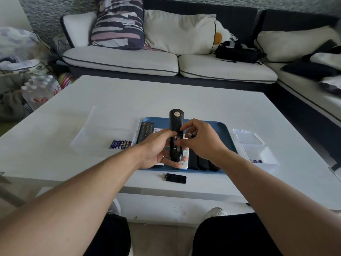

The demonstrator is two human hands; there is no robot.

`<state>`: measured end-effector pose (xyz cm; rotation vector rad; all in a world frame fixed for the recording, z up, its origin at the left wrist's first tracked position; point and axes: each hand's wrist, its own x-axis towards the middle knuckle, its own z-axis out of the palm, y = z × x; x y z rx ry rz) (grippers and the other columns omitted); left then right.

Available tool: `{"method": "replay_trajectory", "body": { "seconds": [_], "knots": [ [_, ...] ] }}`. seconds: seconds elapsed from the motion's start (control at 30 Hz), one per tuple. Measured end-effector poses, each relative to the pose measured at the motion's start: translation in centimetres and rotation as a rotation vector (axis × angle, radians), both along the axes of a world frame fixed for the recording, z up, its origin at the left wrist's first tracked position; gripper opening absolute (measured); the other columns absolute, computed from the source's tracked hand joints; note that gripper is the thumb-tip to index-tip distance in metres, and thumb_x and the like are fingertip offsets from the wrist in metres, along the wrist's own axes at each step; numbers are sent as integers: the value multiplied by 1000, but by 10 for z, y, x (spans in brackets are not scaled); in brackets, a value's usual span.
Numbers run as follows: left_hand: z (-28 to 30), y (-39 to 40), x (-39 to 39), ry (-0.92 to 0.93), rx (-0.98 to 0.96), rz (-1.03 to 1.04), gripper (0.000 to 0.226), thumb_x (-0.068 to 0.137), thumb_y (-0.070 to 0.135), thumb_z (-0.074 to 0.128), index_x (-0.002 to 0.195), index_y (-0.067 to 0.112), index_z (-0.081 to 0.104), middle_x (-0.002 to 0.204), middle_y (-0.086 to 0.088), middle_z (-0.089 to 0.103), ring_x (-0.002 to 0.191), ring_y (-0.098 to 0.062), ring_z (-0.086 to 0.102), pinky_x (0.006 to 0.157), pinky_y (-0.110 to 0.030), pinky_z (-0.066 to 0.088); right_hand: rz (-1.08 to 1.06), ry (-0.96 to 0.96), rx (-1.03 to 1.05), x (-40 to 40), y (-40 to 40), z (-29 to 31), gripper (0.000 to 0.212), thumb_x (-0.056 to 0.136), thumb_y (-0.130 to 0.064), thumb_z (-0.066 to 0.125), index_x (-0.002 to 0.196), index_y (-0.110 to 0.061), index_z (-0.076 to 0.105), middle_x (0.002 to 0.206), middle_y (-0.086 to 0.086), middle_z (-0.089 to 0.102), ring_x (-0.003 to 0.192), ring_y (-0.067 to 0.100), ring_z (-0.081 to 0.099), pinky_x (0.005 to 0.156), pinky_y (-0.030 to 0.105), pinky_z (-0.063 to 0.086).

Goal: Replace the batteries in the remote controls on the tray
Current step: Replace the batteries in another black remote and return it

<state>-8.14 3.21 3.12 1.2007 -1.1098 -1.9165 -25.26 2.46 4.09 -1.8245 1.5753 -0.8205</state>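
Right hand hides tray remotes

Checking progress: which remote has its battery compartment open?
The black remote held upright in the left hand; the others lie on the blue tray.

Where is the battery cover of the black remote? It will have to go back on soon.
In the head view, the battery cover lies on the white table, just in front of the near edge of the blue tray, below both hands.
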Motion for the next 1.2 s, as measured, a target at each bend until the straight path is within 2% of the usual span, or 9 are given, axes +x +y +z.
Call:
{"method": "replay_trajectory", "body": {
  "seconds": [0.13,0.27,0.33,0.47,0.57,0.63,0.8,1.0,1.2],
  "knots": [
    [-1,-2,0,7,-32,3,32,107,31,45,129,12,58,114,-23,71,97,-44,72,79,-57,60,11,-110,76,-4,-2,2,31,75,-27,86,101,-26,70,83,-3,67,71,8,59,66,21,46],
    [-4,-4,0,43,-49,68,30,109,27,39,132,14,53,99,-16,75,92,-44,73,73,-56,62,4,-286,228,-14,-10,2,25,95,-7,63,115,-20,71,92,3,67,84,16,64,93,38,56],
    [-4,-4,0,35,-60,89,30,110,28,37,131,12,51,101,-17,75,93,-45,73,71,-55,62,4,-330,239,-18,-10,5,27,98,-6,60,121,-16,69,100,3,73,92,16,70,99,36,54],
    [-5,-4,-2,-46,-99,113,28,111,27,33,128,11,49,110,-19,74,90,-40,75,70,-52,62,6,-184,126,-23,-3,15,17,95,-22,67,108,-29,75,99,-13,76,88,0,67,87,18,51],
    [-5,-6,-3,-57,-121,137,29,111,26,33,129,11,50,106,-15,76,91,-37,75,74,-53,62,10,-208,98,-22,-2,17,6,92,-25,71,98,-24,74,91,-12,77,78,-3,68,76,14,53],
    [-5,-8,-4,-53,-135,158,28,110,24,35,128,11,52,102,-11,77,90,-33,76,76,-51,62,22,-231,93,-20,-1,17,10,91,-27,74,97,-19,70,87,-8,78,79,1,71,69,12,53],
    [-4,-12,-9,49,-137,253,26,108,16,41,126,3,54,92,-11,78,89,-35,75,81,-55,60,59,-283,-34,-16,4,18,11,85,-19,79,86,-18,68,88,-7,78,83,12,74,73,23,55],
    [-2,-14,-12,149,-143,300,24,107,11,43,124,-1,53,81,-10,76,83,-38,74,76,-55,62,52,-44,-237,-13,8,11,14,78,-21,85,84,-20,72,79,-12,74,73,-5,64,65,10,45],
    [-3,-14,-13,112,-203,290,25,103,10,53,127,3,51,90,-13,75,88,-36,74,84,-59,58,77,-1,-265,-11,9,13,17,75,-20,87,85,-19,74,75,-12,68,70,0,58,63,9,43]
  ]
}}
